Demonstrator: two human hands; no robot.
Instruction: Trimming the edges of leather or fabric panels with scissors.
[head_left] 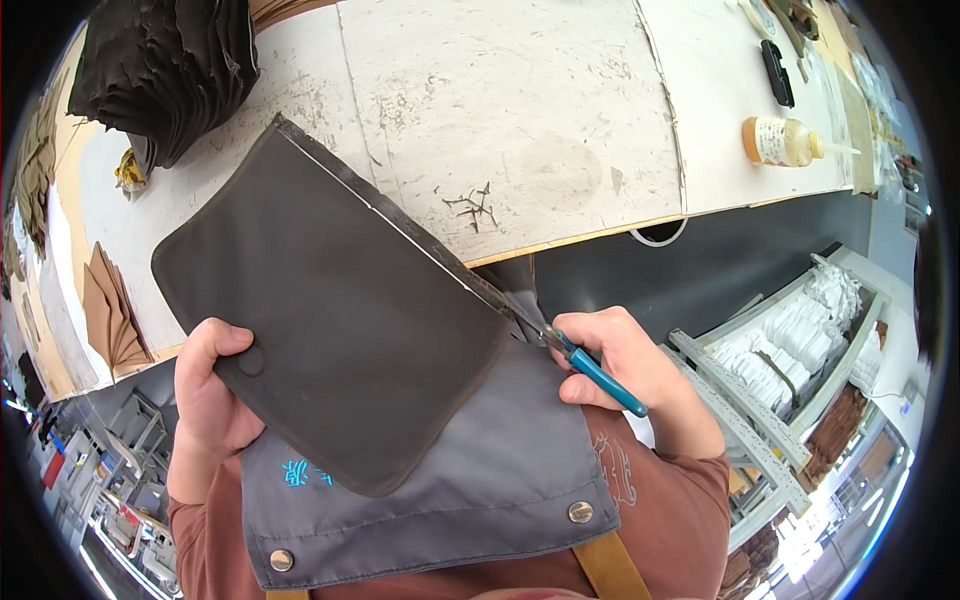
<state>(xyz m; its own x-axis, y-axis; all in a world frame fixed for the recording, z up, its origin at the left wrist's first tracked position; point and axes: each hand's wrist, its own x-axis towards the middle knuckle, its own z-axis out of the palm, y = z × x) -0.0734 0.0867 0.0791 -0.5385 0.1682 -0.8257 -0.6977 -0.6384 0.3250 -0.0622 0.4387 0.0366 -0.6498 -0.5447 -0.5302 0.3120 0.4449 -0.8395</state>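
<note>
A dark brown, leather-like panel (330, 290) with rounded lower corners is held tilted above my apron (420, 510), its upper part over the table edge. A raised dark strip with a white line runs along its upper right edge. My left hand (215, 385) grips the lower left edge, thumb on top and fingers hidden underneath. In my right hand (625, 355) is a pair of teal-handled snips (600, 378), possibly pliers. Their metal jaws meet the panel's right corner, at the end of the strip; whether they are closed on it is too small to tell.
On the pale worktable (500, 100) lie several dark offcuts (475, 207). A thick stack of dark pieces (165, 70) stands at the far left, brown pieces (112, 310) nearer. At the right are a bottle of amber liquid (785, 142), a black object (776, 73) and a metal rack (750, 430).
</note>
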